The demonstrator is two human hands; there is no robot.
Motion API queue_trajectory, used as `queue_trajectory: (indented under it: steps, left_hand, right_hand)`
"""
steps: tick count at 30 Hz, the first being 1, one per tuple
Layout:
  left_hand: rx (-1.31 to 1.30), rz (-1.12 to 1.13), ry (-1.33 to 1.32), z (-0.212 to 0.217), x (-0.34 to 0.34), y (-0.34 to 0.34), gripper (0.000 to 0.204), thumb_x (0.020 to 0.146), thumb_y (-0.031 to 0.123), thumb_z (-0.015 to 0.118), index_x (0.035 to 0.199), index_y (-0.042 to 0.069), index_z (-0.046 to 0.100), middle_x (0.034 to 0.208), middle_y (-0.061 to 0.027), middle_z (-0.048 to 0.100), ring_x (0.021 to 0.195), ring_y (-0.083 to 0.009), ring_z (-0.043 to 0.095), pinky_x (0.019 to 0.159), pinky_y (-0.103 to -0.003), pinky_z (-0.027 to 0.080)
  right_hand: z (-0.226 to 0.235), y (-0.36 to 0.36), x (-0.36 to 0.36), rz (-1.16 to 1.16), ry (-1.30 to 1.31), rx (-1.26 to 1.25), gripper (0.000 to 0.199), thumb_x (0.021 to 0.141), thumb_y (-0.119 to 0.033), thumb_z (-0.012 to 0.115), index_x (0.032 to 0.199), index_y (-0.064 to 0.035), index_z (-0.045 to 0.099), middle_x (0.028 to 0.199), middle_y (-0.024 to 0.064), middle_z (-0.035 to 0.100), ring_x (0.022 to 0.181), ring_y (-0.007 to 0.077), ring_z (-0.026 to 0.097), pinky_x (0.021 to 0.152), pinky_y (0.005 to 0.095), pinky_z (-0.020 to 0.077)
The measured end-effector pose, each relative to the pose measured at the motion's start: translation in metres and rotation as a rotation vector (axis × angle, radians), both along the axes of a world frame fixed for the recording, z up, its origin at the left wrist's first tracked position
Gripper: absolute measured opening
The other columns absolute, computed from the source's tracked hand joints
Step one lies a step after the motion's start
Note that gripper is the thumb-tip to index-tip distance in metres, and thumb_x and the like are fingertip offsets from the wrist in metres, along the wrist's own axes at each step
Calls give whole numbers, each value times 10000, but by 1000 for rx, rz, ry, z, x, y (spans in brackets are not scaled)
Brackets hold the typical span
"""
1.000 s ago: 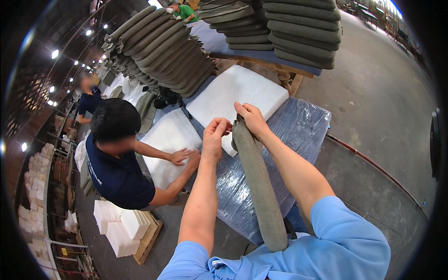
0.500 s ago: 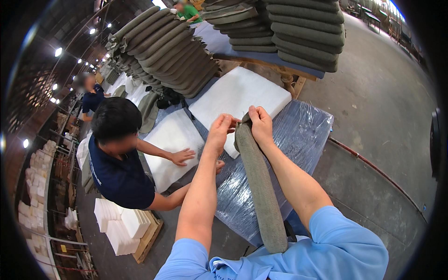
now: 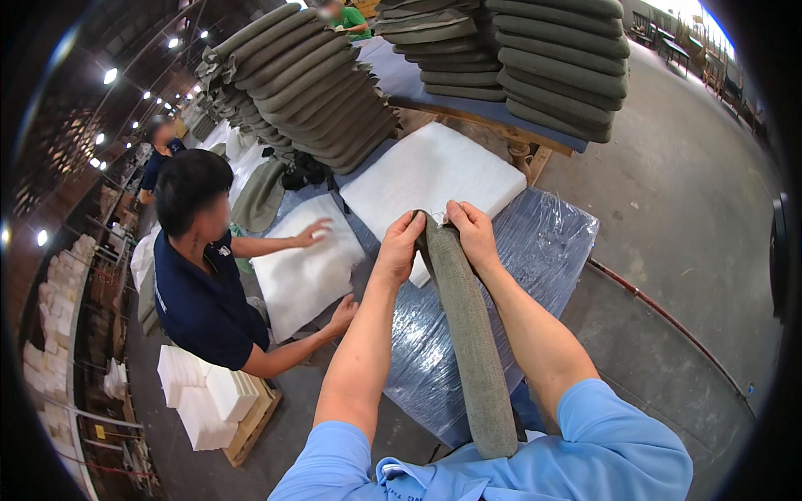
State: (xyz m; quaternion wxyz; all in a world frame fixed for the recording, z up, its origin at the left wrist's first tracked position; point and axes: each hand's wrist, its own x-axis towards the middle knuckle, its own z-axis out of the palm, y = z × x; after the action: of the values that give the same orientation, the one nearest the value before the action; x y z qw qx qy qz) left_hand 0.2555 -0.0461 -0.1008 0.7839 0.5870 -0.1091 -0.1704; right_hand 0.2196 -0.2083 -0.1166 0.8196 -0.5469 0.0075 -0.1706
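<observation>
A grey-green fabric-covered cushion stands edge-on before me, its near end against my shirt. At its far end my left hand pinches the left edge of the cover, pulled out in a flap. My right hand grips the right edge of that same end. A bit of white filling shows between my hands. Beyond them a thick white foam pad lies on the plastic-wrapped table. A thinner white wadding sheet lies to the left, near a co-worker's hands.
A co-worker in a dark shirt stands close on my left. Tall stacks of grey-green cushions rise at the back, some on a further table. White foam blocks sit on a pallet at lower left. A hose crosses the floor at right.
My hands have drawn apart, spreading the cover's end so white filling shows. The co-worker's far hand has lifted off the wadding sheet, and the near hand has come out from behind my left arm.
</observation>
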Motion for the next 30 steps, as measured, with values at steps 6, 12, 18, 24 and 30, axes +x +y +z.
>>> queue_trajectory:
  steps: [6,12,18,24,30]
  left_hand:
    - [229,140,-218,0,10,-23,328,1117,298,582,877,80,633,773,57,572,707,-54,487,644,-251,415]
    - [530,244,-385,4,19,-36,416,1073,285,598,792,-21,621,654,-74,576,637,-157,488,616,-363,427]
    - [781,212,-374,12,31,-39,394,1074,307,608,840,-5,661,707,24,553,696,-81,472,621,-328,419]
    - [267,-91,106,22,12,-25,475,1111,480,552,1138,35,718,1039,-30,723,923,-139,640,842,-293,500]
    - [174,-198,120,33,-21,-1,530,1087,548,566,1157,41,703,1044,-18,693,968,-128,612,922,-323,477]
  right_hand:
    - [-2,20,-13,-27,64,21,457,1084,-367,655,773,-31,660,712,-71,562,676,39,469,604,258,399]
    - [-13,17,-15,-128,69,-65,462,1063,-331,670,732,-14,617,660,-66,509,661,46,442,587,287,380]
    - [-8,13,-10,-112,91,-43,487,1053,-337,677,723,13,607,631,-55,487,644,54,436,587,295,393]
    - [10,10,-3,-567,-131,-411,417,1041,-339,672,802,2,690,628,57,582,606,169,511,650,357,473]
    - [30,1,9,-308,168,-399,466,1014,-415,662,797,-5,714,650,146,633,605,314,593,657,421,492]
